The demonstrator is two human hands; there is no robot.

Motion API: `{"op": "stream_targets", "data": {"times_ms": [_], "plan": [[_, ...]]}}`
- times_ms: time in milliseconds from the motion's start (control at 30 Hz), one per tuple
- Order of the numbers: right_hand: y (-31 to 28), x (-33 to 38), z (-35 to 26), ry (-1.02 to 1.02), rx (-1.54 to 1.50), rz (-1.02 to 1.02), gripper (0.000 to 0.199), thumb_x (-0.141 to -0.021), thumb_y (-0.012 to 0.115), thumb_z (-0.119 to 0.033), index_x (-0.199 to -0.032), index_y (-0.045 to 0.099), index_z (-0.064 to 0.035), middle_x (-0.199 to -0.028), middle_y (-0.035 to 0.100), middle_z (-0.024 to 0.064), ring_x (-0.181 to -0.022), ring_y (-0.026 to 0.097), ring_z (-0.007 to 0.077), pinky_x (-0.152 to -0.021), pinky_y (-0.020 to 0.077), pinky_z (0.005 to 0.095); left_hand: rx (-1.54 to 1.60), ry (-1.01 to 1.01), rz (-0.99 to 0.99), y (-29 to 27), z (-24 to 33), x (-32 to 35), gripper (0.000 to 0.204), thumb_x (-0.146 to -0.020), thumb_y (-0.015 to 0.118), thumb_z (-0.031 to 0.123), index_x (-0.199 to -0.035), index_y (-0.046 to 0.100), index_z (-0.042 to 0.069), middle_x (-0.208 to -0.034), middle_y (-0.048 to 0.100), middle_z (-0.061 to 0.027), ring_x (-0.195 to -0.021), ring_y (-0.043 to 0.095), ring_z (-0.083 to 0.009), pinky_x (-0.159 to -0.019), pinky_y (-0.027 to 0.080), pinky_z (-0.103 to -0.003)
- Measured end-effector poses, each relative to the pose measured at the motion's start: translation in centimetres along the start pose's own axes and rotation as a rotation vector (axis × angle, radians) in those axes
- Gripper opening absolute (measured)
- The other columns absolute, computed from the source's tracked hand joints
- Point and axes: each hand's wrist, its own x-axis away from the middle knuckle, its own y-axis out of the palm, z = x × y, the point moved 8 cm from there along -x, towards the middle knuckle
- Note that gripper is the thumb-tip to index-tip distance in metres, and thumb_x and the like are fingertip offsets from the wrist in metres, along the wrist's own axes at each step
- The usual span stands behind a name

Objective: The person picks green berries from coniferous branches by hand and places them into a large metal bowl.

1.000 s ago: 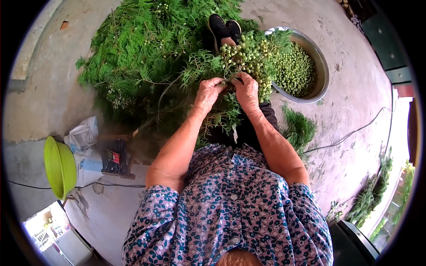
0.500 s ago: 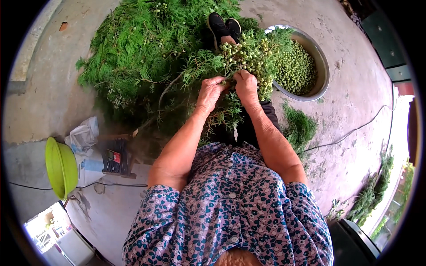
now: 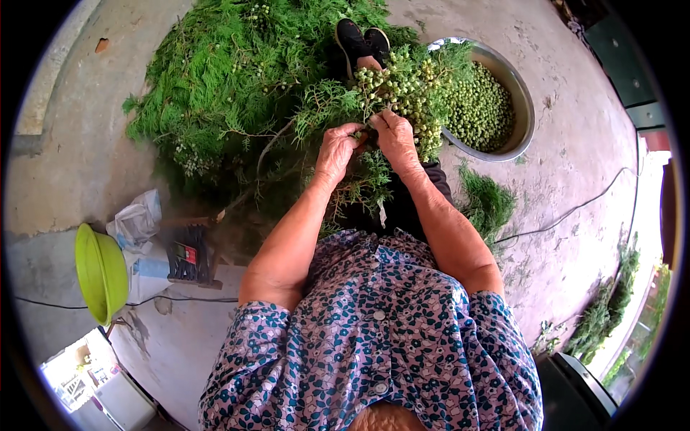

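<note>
Across my lap lies a leafy evergreen branch (image 3: 327, 100) with thick clusters of pale green cones (image 3: 413, 90) toward its right side. My left hand (image 3: 336, 152) pinches a sprig of it, thumb and forefinger closed. Right beside it, my right hand (image 3: 395, 140) has its fingers closed on the same branch, below the cone clusters. The fingertips of both hands nearly meet; exactly what lies between them is partly hidden. Just right of the branch stands a round metal basin (image 3: 530, 118) with many loose green cones (image 3: 481, 108), and some foliage overhangs its rim.
A big heap of green branches (image 3: 223, 79) covers the floor at the far left. Lower left are a lime-green plastic tub (image 3: 100, 273), a white sack (image 3: 136, 219) and a low stool (image 3: 194, 255). A dark cable (image 3: 568, 215) crosses the floor at right, near loose sprigs (image 3: 487, 205).
My right hand has shifted slightly left and up, closer to my left hand. The left hand stays nearly in place, and the branch has hardly moved.
</note>
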Motion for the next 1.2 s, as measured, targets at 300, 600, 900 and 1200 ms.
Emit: {"op": "stream_targets", "data": {"times_ms": [300, 600, 900, 1200], "plan": [[-0.4, 0.3, 2.0, 0.692, -0.984, 0.013, 0.018, -0.090, 0.046, -0.019, -0.082, 0.046, -0.0032, -0.066, 0.045, 0.0038, -0.050, 0.040, 0.0140, -0.044, 0.0341, 0.0276, 0.017, -0.093, -0.003, -0.9, -0.2, 0.2, 0.019, -0.078, 0.059, 0.013, -0.091, 0.061, -0.002, -0.068, 0.057, -0.0015, -0.062, 0.047, -0.0102, -0.066, 0.036, -0.024], [-0.4, 1.6, -0.5, 0.478, -0.374, -0.242, 0.033, -0.084, 0.058, -0.025, -0.098, 0.059, 0.0042, -0.073, 0.059, 0.0041, -0.058, 0.047, 0.0091, -0.053, 0.0375, 0.0225, 0.031, -0.125, -0.033, -1.0, -0.5, 0.0, 0.014, -0.079, 0.058, 0.016, -0.083, 0.061, 0.003, -0.065, 0.053, 0.0013, -0.064, 0.045, -0.0099, -0.070, 0.032, -0.023], [-4.5, -0.9, 1.8, 0.536, -0.517, 0.095, 0.014, -0.087, 0.051, -0.014, -0.086, 0.056, -0.0011, -0.065, 0.056, 0.0039, -0.050, 0.049, 0.0101, -0.046, 0.0400, 0.0218, 0.148, -0.065, 0.007, -1.4, -0.6, 0.0, 0.014, -0.077, 0.060, 0.011, -0.084, 0.063, -0.001, -0.062, 0.056, -0.0015, -0.060, 0.048, -0.0103, -0.070, 0.037, -0.024], [-3.1, -0.3, -1.9, 0.374, -0.603, -0.143, 0.006, -0.078, 0.062, -0.006, -0.082, 0.060, -0.0022, -0.063, 0.054, 0.0006, -0.054, 0.046, 0.0074, -0.050, 0.0384, 0.0201, 0.019, -0.066, -0.003, -0.2, 0.0, 0.6, 0.013, -0.078, 0.059, 0.012, -0.082, 0.063, 0.001, -0.063, 0.057, -0.0015, -0.062, 0.048, -0.0100, -0.071, 0.036, -0.024]]}}
